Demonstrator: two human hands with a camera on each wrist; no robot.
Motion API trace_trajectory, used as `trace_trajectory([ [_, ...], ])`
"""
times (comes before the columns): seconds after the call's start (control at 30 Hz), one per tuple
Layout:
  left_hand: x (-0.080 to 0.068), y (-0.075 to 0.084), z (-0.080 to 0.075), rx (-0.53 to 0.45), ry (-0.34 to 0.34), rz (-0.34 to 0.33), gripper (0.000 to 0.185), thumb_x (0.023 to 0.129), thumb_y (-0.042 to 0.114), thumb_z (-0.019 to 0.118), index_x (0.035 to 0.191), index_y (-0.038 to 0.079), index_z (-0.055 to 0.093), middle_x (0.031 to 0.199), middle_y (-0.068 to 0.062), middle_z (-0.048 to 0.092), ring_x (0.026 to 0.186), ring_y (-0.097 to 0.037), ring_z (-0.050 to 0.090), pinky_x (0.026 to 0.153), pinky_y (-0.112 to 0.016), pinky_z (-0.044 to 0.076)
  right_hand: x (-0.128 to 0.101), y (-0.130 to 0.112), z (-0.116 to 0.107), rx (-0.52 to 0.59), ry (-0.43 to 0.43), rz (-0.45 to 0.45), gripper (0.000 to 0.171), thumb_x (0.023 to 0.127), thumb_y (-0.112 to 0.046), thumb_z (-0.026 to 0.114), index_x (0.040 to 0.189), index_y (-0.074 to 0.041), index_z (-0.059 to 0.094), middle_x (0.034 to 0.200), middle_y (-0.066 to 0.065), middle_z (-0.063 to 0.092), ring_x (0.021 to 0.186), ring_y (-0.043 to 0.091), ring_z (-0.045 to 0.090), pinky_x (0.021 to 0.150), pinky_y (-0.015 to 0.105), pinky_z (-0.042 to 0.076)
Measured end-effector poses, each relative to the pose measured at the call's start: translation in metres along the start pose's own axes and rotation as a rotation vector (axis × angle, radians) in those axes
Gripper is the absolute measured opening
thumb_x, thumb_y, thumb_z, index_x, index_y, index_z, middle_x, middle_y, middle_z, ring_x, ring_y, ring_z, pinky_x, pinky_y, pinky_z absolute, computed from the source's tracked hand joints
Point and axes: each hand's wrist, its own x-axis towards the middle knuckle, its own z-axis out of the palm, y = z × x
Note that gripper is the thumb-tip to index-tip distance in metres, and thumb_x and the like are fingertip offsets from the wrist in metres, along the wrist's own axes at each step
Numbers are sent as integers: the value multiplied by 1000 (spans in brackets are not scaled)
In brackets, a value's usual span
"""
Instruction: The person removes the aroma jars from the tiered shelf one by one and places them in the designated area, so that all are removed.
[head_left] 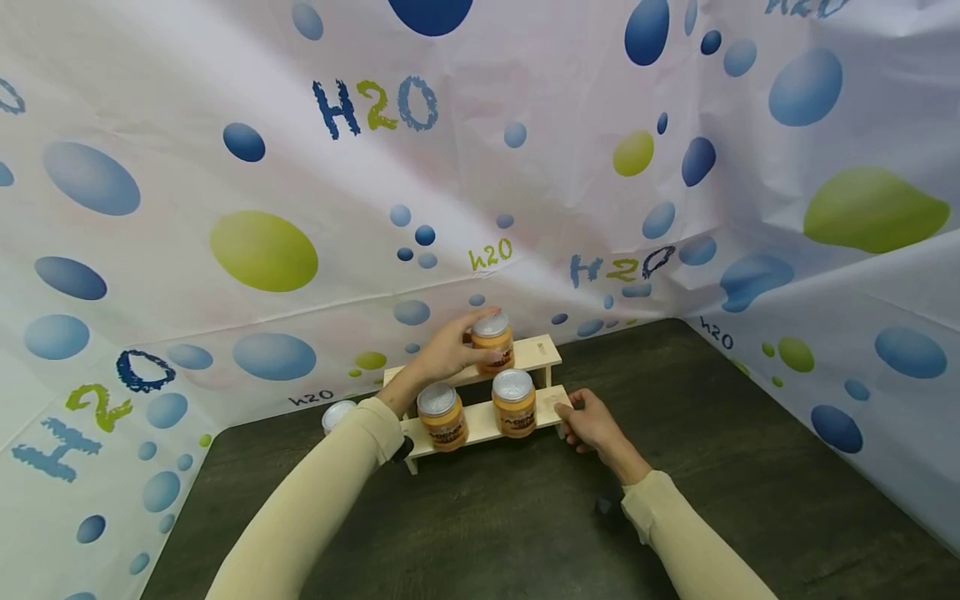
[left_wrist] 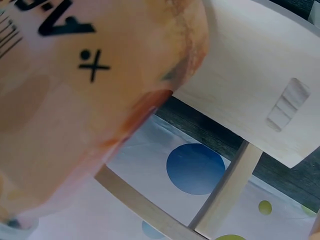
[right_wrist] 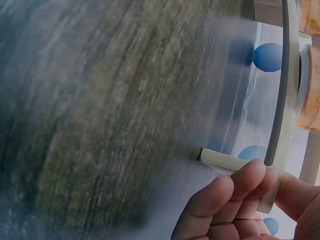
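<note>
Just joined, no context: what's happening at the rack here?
A person is working at a small two-step wooden rack on a dark table. The left hand grips an orange jar with a silver lid on the upper step. The right hand holds the right end of the lower step, fingers curled round its edge. Two more orange jars stand on the lower step, and another silver-lidded jar sits on the table left of the rack.

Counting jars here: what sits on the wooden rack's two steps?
Upper step of the rack: one jar, gripped by the left hand. Lower step: two jars. The hand hides part of the upper step.
</note>
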Motion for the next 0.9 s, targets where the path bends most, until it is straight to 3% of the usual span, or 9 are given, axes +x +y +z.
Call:
trace_trajectory([
  [0.57, -5, 0, -7, -15, 61, 49, 76, 89, 24, 78, 154, 24, 40, 137, -14, 58, 117, -33, 63, 95, -45, 54, -2, 1, 0, -1, 4, -3, 26, 104, -24, 53, 119, -4, 48, 71, 5, 57, 58, 15, 56, 51, 29, 46],
  [0.9, -8, 9, -16, -17, 83, 75, 73, 89, 26, 78, 153, 26, 43, 138, -11, 59, 121, -35, 63, 98, -47, 53, -1, 0, -1, -4, -2, -3, 27, 104, -24, 53, 120, -4, 47, 70, 3, 56, 58, 15, 56, 50, 29, 46],
])
